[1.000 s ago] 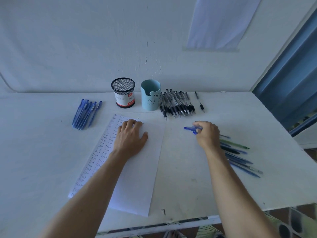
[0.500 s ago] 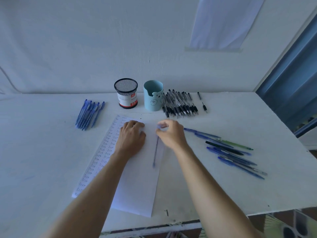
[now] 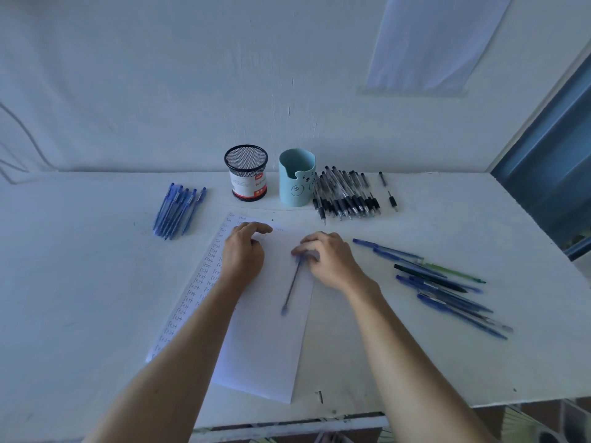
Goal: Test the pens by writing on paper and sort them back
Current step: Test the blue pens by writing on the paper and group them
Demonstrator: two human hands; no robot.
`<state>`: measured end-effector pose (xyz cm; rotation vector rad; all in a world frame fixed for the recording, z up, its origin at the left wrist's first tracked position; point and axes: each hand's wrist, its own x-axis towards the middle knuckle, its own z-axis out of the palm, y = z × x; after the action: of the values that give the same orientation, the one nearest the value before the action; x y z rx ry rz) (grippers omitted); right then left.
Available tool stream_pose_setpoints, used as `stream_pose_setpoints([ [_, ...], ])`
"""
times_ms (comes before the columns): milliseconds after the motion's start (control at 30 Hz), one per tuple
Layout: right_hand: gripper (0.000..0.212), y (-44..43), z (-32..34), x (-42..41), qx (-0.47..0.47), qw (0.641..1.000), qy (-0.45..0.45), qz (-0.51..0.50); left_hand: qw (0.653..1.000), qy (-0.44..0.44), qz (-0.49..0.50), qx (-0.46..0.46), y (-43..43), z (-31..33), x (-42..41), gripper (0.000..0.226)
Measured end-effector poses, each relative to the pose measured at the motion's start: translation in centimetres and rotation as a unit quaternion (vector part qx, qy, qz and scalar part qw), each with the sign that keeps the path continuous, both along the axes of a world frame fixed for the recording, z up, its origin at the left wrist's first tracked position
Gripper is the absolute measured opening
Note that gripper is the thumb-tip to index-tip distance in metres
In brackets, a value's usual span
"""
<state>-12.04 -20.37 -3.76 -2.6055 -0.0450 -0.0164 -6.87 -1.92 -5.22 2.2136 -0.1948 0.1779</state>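
Observation:
A white sheet of paper (image 3: 268,340) lies on the table, its left side filled with rows of the word "test". My left hand (image 3: 244,251) rests flat on the sheet's upper part, fingers slightly curled, holding nothing. My right hand (image 3: 329,259) pinches the top end of a blue pen (image 3: 292,284), whose blurred barrel points down towards me over the paper. Several loose blue pens, one green and one black (image 3: 447,282) lie to the right. Several blue pens (image 3: 177,209) lie sorted at the left, several black pens (image 3: 345,195) at the back.
A black mesh pen cup (image 3: 246,174) and a light blue cup (image 3: 295,179) stand at the back centre. One black pen (image 3: 388,191) lies apart to the right of the black pile. The table's front edge (image 3: 319,420) runs just below the paper.
My right hand has carried a blue pen from the loose pile on the right over to the paper. The left hand stayed on the sheet.

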Motion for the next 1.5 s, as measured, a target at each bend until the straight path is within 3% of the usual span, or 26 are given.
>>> stream_pose_setpoints([
  [167, 0.020, -2.0, -0.9, -0.1, 0.015, 0.999, -0.047, -0.020, 0.988, 0.048, 0.026, -0.148, 0.8, 0.6, 0.1, 0.058],
  [267, 0.018, -2.8, -1.5, -0.5, 0.089, 0.988, -0.100, -0.075, 0.969, 0.087, 0.037, -0.230, 1.5, 0.8, 0.2, 0.050],
  [433, 0.016, -0.5, -0.4, -1.0, 0.260, 0.954, -0.095, -0.113, 0.883, 0.130, 0.048, -0.449, 2.4, 0.9, 0.6, 0.035],
  [567, 0.011, 2.7, 0.2, -0.9, 0.329, 0.939, -0.061, -0.076, 0.838, 0.097, 0.009, -0.536, 2.0, 2.6, 0.2, 0.023],
  [667, 0.012, 4.4, 0.1, -0.8, 0.352, 0.932, -0.047, -0.072, 0.850, 0.105, -0.064, -0.512, 1.6, 3.9, -0.5, 0.029],
  [767, 0.013, 5.4, -0.1, -0.7, 0.367, 0.926, -0.046, -0.079, 0.895, 0.128, -0.128, -0.407, 1.2, 4.1, -1.0, 0.028],
  [933, 0.021, 5.1, 0.1, -0.7, 0.333, 0.941, -0.034, -0.057, 0.941, 0.093, -0.137, -0.295, 1.0, 4.2, -1.1, 0.013],
  [1067, 0.016, 4.9, 0.5, -0.6, 0.267, 0.958, -0.085, -0.061, 0.947, 0.087, -0.083, -0.298, 0.4, 4.1, -1.0, 0.010],
  [1267, 0.015, 5.1, 0.5, 0.0, 0.088, 0.976, -0.185, -0.077, 0.935, 0.100, 0.005, -0.340, -0.6, 3.7, -1.1, 0.019],
  [1500, 0.008, 5.6, 0.3, 0.1, 0.014, 0.968, -0.231, -0.095, 0.925, 0.153, 0.076, -0.340, -1.6, 3.9, -1.1, 0.027],
])
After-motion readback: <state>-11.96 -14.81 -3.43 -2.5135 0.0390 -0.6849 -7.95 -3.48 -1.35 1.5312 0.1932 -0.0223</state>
